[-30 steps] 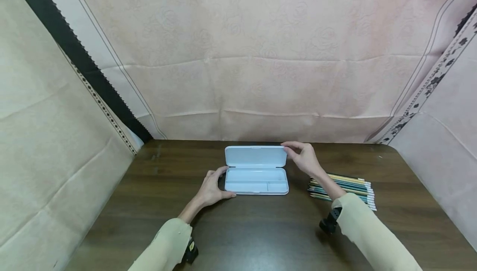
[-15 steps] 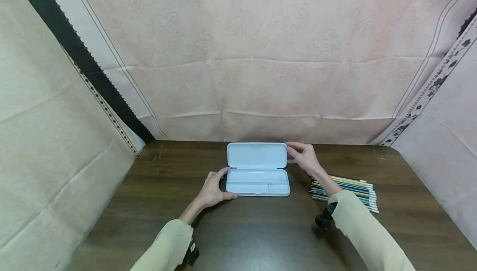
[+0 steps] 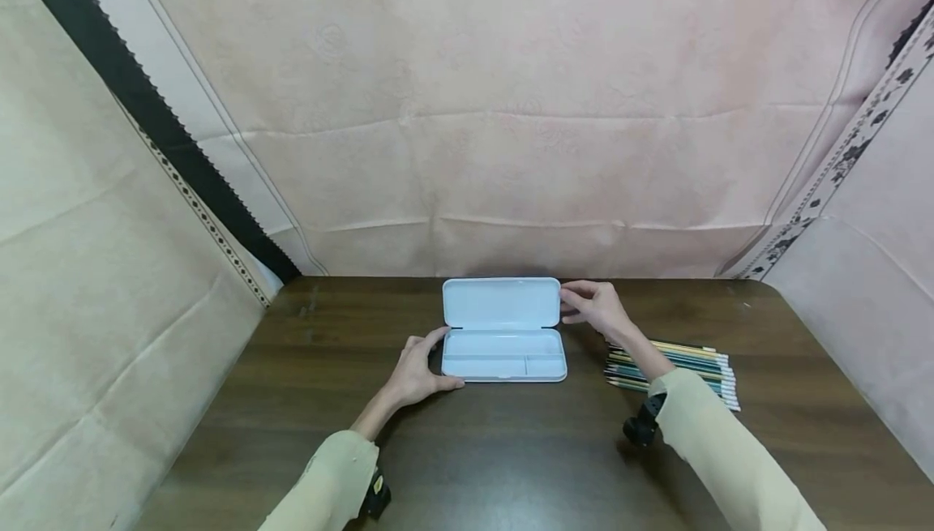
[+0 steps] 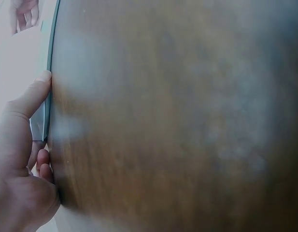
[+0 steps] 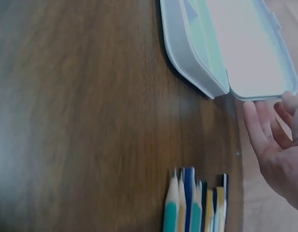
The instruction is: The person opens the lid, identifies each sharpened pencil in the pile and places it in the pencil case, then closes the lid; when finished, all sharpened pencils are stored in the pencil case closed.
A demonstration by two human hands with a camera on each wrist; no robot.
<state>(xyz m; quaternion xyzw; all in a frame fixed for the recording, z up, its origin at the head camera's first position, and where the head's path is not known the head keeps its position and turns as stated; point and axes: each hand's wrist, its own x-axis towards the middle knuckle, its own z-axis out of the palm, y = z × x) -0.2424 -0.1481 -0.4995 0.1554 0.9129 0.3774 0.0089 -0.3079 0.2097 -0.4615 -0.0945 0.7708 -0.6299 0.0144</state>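
Observation:
A light blue pencil case lies opened on the table, its lid tilted back. Its tray has a long compartment and smaller ones along the front. At the left end, my left hand grips the base, thumb at the front edge and fingers round the back corner. The left wrist view has that thumb against the case's edge. My right hand pinches the lid's right edge; in the right wrist view its fingers sit at the lid's corner.
Several pencils lie side by side to the right, partly under my right forearm; their sharpened tips show in the right wrist view. A pale patterned cloth hangs behind the brown table, with more cloth at both sides.
The lid has tipped a little farther back, with my right hand staying at its right edge. My left hand has kept its place on the base.

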